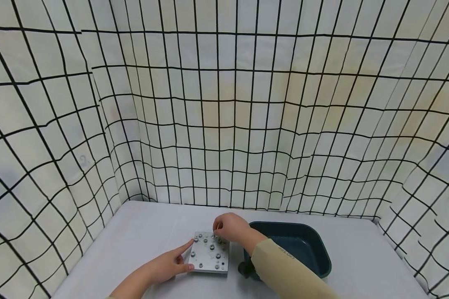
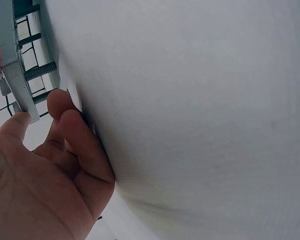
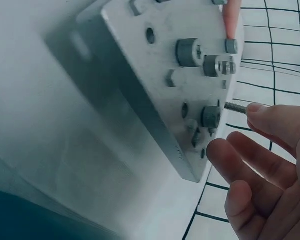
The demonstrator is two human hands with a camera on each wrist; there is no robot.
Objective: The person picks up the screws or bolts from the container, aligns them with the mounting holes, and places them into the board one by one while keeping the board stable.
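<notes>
A silvery metal plate [image 1: 206, 256] lies at the front middle of the table, studded with several socket-head screws [image 3: 189, 52] and hex bolts [image 3: 175, 78]. Threaded shanks [image 2: 40, 71] stick out beneath it in the left wrist view. My left hand [image 1: 164, 265] holds the plate's left side, index finger at the far corner and thumb at the near one; its other fingers curl low beside the plate. At the far edge, my right hand [image 1: 232, 227] pinches a thin threaded screw [image 3: 235, 107], its tip close to the plate's face. The fingertips hide the screw's other end.
Right of the plate stands a dark teal tray [image 1: 284, 224], under the right forearm. A black knob-like thing [image 1: 245, 269] sits at the tray's near left corner. White walls with a black grid [image 1: 224, 112] enclose the white table [image 1: 149, 224] at the back and sides.
</notes>
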